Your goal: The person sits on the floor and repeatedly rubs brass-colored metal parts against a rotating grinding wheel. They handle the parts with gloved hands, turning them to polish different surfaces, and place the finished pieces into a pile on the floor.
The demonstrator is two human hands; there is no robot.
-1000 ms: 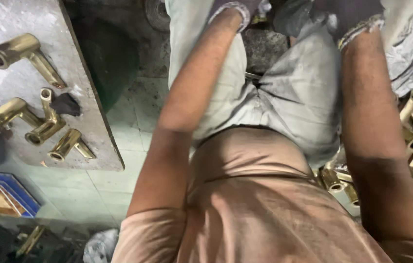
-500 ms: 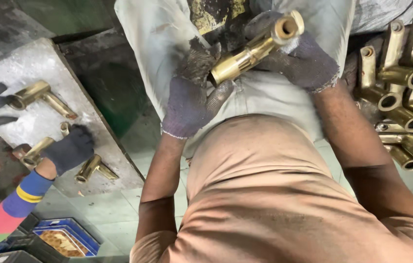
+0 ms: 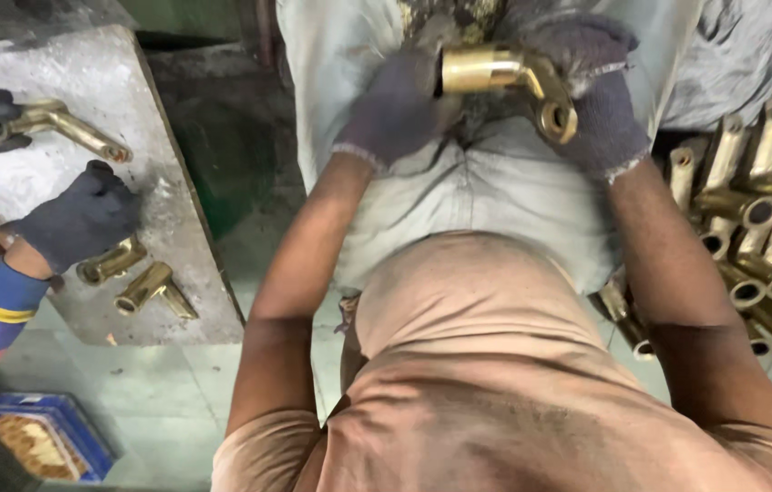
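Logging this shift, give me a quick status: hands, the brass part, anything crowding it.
Left hand and right hand, both gloved, grip brass elbow fitting over lap. Brass pile at right. Co-worker's gloved hand on slab, clear.

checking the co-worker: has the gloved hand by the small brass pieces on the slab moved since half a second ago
Yes. The co-worker's gloved hand has shifted up the grey slab, away from its near edge.

The bent brass pipe fitting (image 3: pixel 509 82) sits over the person's lap, between the left hand (image 3: pixel 395 109) and the right hand (image 3: pixel 595 91). To the right lies a heap of brass fittings (image 3: pixel 759 246), seemingly on the floor. To the left, a grey stone bench (image 3: pixel 85 228) carries loose brass fittings (image 3: pixel 144 287) and a co-worker's gloved hand (image 3: pixel 81 219).
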